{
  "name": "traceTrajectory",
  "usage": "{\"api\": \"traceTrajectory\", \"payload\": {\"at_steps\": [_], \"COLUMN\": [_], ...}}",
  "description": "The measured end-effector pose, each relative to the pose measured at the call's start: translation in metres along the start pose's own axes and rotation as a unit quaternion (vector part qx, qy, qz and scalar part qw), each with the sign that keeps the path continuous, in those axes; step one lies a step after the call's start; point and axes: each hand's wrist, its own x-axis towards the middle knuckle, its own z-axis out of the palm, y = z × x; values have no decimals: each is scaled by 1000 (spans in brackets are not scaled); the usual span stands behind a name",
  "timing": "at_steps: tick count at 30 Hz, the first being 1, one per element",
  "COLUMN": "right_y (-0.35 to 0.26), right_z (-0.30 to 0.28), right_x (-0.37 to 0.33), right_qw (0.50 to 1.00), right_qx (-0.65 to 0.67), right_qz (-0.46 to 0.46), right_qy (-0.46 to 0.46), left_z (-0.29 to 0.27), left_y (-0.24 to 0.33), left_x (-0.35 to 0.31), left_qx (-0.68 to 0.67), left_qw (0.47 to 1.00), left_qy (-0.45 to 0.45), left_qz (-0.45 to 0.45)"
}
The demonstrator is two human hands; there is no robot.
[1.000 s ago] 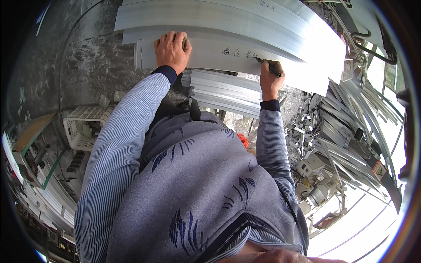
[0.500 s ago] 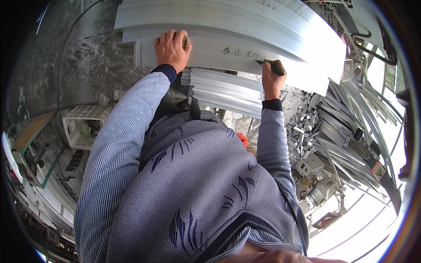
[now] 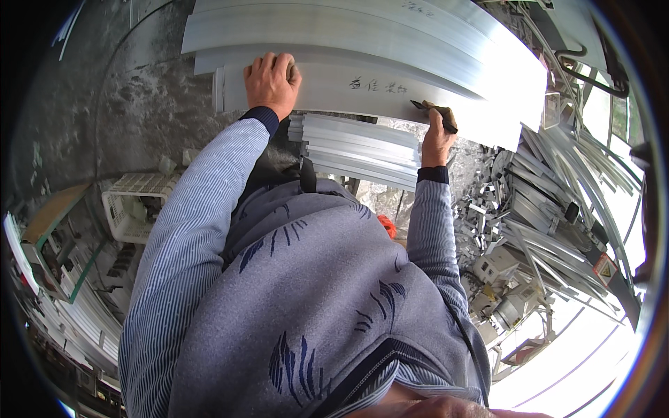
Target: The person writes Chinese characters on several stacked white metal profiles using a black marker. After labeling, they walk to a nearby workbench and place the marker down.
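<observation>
A long, pale silvery metal panel (image 3: 327,96) lies across in front of me, with dark handwriting (image 3: 380,86) along its middle. My left hand (image 3: 272,85) rests on the panel near its left end. Its fingers are curled in, and whatever they may hold is hidden. In my right hand (image 3: 438,136) is a black marker pen (image 3: 450,127), gripped between thumb and fingers. The pen's tip points up and left, to the right of the last written mark and a little below it. Whether the tip touches the metal I cannot tell.
More wide panels (image 3: 334,35) lie beyond the marked one, with further writing at the far edge. Narrow metal strips (image 3: 362,146) are stacked nearer me. A white plastic crate (image 3: 111,209) stands at left. Metal offcuts (image 3: 477,209) and long profiles (image 3: 578,167) lie at right.
My right hand with the marker has drawn slightly right and toward me, away from the writing. The last mark now shows uncovered. My left hand stays in place on the panel.
</observation>
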Motion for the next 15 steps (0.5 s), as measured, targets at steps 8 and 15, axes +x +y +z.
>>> {"api": "traceTrajectory", "payload": {"at_steps": [8, 15], "right_y": [18, 15], "right_z": [-8, -9], "right_x": [6, 5], "right_qw": [999, 985], "right_qx": [30, 162], "right_qz": [21, 47], "right_qy": [-7, -35], "left_z": [2, 4], "left_y": [-1, -1], "left_x": [0, 0], "left_qx": [-3, -5], "left_qw": [1000, 1000], "left_qy": [-12, 5], "left_qz": [-5, -2]}}
